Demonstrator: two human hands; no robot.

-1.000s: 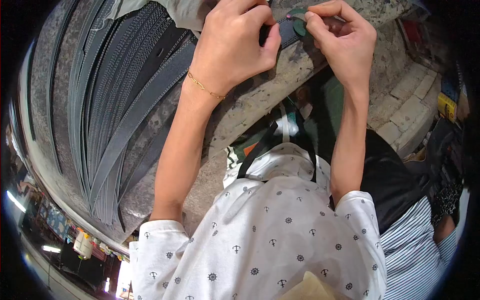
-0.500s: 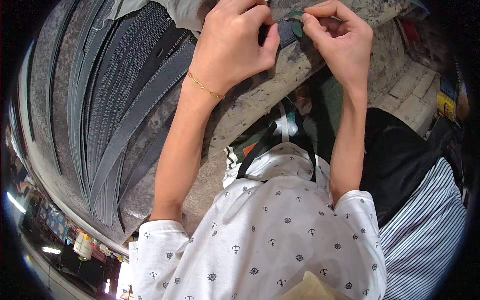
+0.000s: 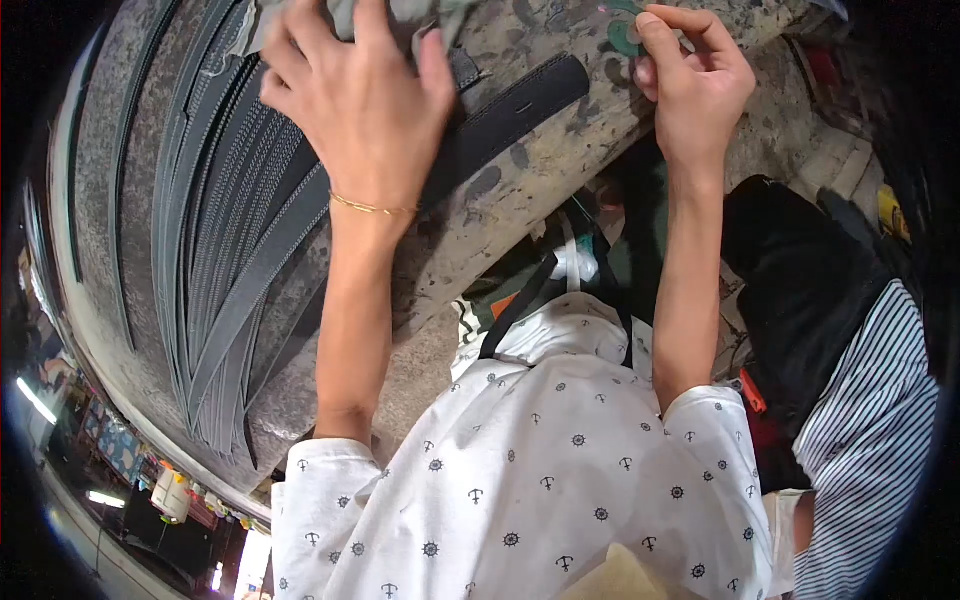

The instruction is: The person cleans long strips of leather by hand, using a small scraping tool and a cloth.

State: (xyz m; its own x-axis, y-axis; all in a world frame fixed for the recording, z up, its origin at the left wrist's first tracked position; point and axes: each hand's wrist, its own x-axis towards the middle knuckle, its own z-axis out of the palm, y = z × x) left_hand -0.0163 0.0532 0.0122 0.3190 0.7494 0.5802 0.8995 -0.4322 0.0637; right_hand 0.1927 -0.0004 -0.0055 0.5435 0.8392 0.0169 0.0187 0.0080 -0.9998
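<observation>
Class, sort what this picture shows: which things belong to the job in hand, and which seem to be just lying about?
Belonging to the job, it seems:
small green item, pinched in the right hand
slotted dark strap, near the left hand
stitched straps

Probably just lying about:
yellow item, far right
red item, lower right

The right grip (image 3: 700, 85) pinches a green object (image 3: 624, 38).

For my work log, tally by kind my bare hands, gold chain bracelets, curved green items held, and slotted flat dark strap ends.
Bare left hand and right hand: 2
Gold chain bracelet: 1
Curved green item: 1
Slotted dark strap end: 1
Total: 5
</observation>
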